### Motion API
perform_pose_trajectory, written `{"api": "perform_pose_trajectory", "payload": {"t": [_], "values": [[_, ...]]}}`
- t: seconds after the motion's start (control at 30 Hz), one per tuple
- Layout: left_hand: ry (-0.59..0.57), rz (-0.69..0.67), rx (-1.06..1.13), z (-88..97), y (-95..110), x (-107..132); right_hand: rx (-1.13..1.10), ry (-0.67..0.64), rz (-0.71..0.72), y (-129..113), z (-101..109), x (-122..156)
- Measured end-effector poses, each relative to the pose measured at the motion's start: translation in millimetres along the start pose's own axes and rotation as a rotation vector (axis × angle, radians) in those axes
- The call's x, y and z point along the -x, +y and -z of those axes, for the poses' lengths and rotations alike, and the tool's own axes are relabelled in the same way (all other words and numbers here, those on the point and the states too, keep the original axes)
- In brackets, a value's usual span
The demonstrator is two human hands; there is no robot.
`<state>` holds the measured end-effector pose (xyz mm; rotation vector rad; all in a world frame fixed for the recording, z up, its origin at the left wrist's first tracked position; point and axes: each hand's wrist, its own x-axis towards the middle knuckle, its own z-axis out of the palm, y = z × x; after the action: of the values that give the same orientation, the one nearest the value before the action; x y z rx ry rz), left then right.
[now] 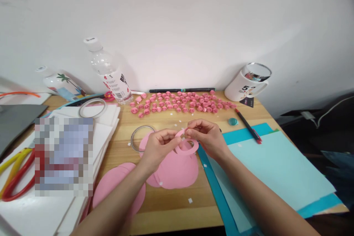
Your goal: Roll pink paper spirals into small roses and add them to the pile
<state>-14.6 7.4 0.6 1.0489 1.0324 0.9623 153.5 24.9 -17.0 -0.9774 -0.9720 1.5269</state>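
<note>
1. Strip of pink paper (195, 148) hung in a loose curl between the two hands, on the near side of the paper roses (183, 101).
2. Left hand (159, 149), nearer than the roses: thumb and fingers pinched the strip's left side.
3. Right hand (207, 136), also on the roses' near side: thumb and fingertips gripped the strip's upper part.
4. Pink discs (179, 173) lay overlapping on the table (171, 208), below the hands, well apart from the roses.
5. Bottle (117, 86) stood just beside the roses' left end; mug (235, 86), near their right end.
6. Pen (247, 125) and light blue paper (271, 169) lay nearer than the roses, toward the right.
</note>
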Motion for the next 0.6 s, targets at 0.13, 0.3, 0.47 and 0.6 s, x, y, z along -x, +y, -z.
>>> {"api": "perform_pose_trajectory", "payload": {"t": [0.13,0.3,0.47,0.6], "values": [[-0.01,0.012,-0.004,-1.9,3.2,0.8,0.03,0.031,0.048,-1.9,-1.6,0.0],[0.016,0.012,-0.02,0.8,-0.8,0.3,0.095,0.065,0.008,-2.2,-0.5,-0.6],[0.038,0.024,-0.06,1.6,-3.2,-1.1,0.085,0.05,-0.013,-0.3,0.2,-0.3],[0.032,0.03,-0.076,0.2,1.2,-0.4,0.07,0.058,-0.007,0.8,-2.4,0.9]]}}
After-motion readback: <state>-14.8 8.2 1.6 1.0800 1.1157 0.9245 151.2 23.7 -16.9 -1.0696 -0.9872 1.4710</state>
